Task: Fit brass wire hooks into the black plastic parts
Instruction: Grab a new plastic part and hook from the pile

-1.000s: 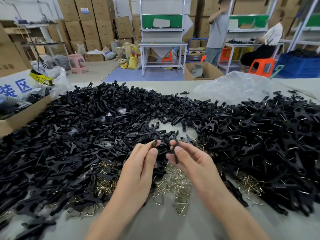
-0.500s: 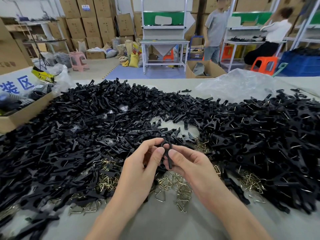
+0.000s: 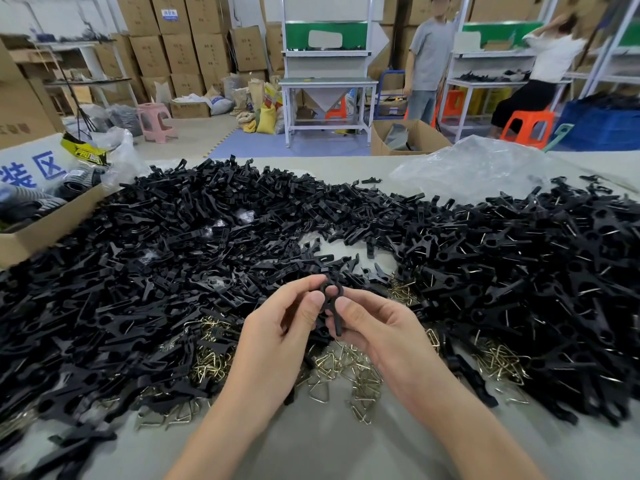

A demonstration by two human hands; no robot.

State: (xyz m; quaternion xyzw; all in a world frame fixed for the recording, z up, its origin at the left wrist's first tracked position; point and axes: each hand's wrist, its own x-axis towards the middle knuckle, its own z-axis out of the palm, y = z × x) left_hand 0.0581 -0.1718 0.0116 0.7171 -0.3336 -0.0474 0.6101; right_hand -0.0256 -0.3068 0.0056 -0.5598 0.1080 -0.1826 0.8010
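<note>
**Part pinched ring-up between both hands, hooks lying just beneath**

The left hand [image 3: 277, 336] and the right hand [image 3: 379, 329] meet at the centre of the frame. Each pinches the same black plastic part [image 3: 332, 299] between thumb and forefinger, with the other fingers curled in behind. The part's ring end points toward the top of the frame and its stem runs down between the two thumbs, so its long axis is nearly vertical in the picture, leaning slightly right at the bottom. Whether this is one piece or two pressed together cannot be told. No wire shows in either hand.

The nearest brass wire hooks [image 3: 341, 368] lie loose on the desk [image 3: 311, 445], just below the hands, in the gap between the two wrists. They seem slightly nearer the right hand. More hooks glint at lower left and lower right, half buried.

A heap of black parts [image 3: 173, 258] surrounds the hands and spreads across the whole middle of the frame.

As I judge it, the next move depends on this up-and-down arrangement. One hand keeps the part ring-up while the other lets go and reaches straight down for a hook.
</note>
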